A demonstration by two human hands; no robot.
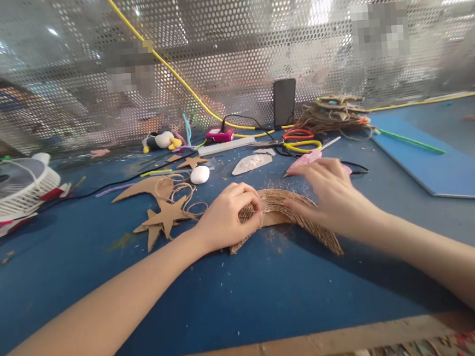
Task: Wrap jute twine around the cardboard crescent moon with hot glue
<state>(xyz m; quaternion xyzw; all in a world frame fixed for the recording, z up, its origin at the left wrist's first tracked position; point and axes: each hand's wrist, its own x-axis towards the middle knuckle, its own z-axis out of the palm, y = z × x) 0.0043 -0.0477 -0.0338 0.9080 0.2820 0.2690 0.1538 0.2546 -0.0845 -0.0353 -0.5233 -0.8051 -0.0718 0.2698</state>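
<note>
On the blue tabletop in front of me stands a curved arch of cardboard faced with rows of brown twine (276, 199). My left hand (234, 214) is closed on the left side of the arch, thumb and fingers pinching its edge. My right hand (331, 195) is open, fingers stretched forward and thumb apart, over the right side of the arch. Its fingertips are at a pink glue gun (305, 159), partly hidden behind the hand; whether they touch it I cannot tell. The thumb lies close to the twine surface.
Left of the arch lie cardboard stars (170, 215), a cardboard crescent (145, 188) and a white egg-shaped piece (200, 175). Behind are scissors (303, 145), a phone (284, 102) and a twine pile (333, 116). A white fan (16, 184) stands left, a blue board (437, 157) right.
</note>
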